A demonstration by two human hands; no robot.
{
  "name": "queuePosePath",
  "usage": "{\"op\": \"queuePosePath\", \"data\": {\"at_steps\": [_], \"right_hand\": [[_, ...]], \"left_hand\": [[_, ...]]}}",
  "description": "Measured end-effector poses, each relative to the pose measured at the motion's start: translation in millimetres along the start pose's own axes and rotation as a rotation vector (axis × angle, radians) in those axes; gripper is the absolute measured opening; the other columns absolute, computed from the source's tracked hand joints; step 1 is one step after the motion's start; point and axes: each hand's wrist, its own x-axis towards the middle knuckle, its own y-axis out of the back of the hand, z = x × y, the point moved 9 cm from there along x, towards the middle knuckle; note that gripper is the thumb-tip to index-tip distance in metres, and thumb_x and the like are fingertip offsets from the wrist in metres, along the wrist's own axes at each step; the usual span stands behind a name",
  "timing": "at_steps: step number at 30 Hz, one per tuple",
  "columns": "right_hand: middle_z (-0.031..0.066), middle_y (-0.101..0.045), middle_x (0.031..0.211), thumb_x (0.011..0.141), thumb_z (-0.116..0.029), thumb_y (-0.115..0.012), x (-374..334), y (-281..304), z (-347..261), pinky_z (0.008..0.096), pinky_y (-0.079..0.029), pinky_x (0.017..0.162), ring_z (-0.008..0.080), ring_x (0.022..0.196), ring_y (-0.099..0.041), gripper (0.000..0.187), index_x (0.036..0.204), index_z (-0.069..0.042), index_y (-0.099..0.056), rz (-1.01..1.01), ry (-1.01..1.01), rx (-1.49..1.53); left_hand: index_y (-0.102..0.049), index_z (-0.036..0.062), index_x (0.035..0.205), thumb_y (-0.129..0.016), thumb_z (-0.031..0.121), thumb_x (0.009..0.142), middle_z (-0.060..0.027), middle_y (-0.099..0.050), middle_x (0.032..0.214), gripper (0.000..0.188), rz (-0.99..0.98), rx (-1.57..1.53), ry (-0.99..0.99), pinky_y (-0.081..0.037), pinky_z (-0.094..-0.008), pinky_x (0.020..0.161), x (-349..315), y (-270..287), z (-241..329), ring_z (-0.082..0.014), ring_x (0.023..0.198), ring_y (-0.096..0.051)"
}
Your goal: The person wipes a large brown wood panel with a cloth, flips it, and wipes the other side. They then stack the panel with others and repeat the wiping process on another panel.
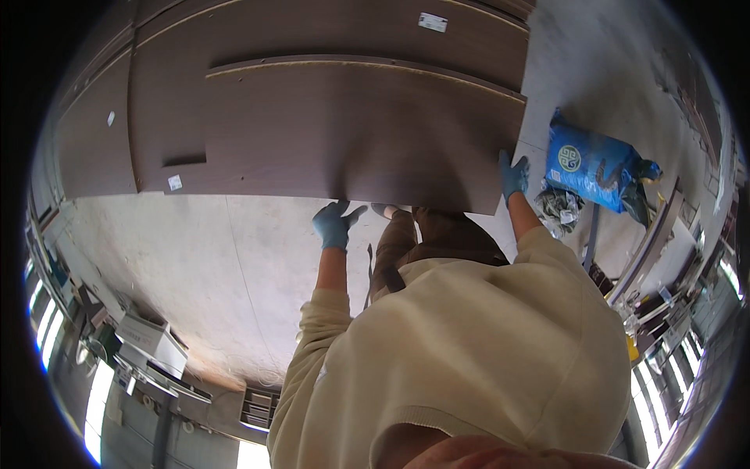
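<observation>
A large dark brown board [367, 133] lies on top of other brown panels in front of me. My left hand [334, 227], in a blue-grey glove, is at the board's near edge. Its fingertips reach that edge, and the thumb stands apart. At the right end of the board is my right hand [513, 176], gloved alike, with its fingers stretched along the short edge and spread from the thumb. Neither hand is visibly wrapped round the board.
More brown panels [328, 35] lie beneath and beyond, some bearing small white labels. On the floor to the right sits a blue bag [591, 164], with crumpled clear plastic [559, 209] beside it. A grey-white box [152, 342] stands at lower left. My legs are close to the near edge.
</observation>
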Motion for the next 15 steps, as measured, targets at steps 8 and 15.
{"op": "queuePosePath", "data": {"at_steps": [8, 15], "right_hand": [[0.0201, -0.069, 0.134, 0.1, -0.043, -0.068, 7.6, -56.8, 31.5, 0.0414, -0.05, 0.106, 0.0336, 0.124, -0.064, 0.06, 0.139, 0.002, -0.063, -0.273, -0.061, 0.69], [0.0071, -0.073, 0.104, 0.099, -0.036, -0.072, -3.7, -40.7, 20.7, 0.0351, -0.052, 0.083, 0.017, 0.089, -0.062, 0.047, 0.126, 0.001, -0.07, -0.219, -0.083, 0.782]], "left_hand": [[-0.067, -0.0135, 0.116, -0.051, 0.008, 0.099, -0.0227, -0.074, 0.112, 0.032, 0.072, 0.071, 0.022, -0.063, -0.0351, 0.056, -32.8, -3.0, 5.1, -0.0297, 0.06, -0.072], [-0.064, -0.0035, 0.134, -0.045, 0.028, 0.109, -0.0194, -0.077, 0.118, 0.044, -0.109, 0.32, -0.258, -0.053, -0.0252, 0.053, -93.9, 26.5, 34.7, -0.0303, 0.071, -0.077]]}}
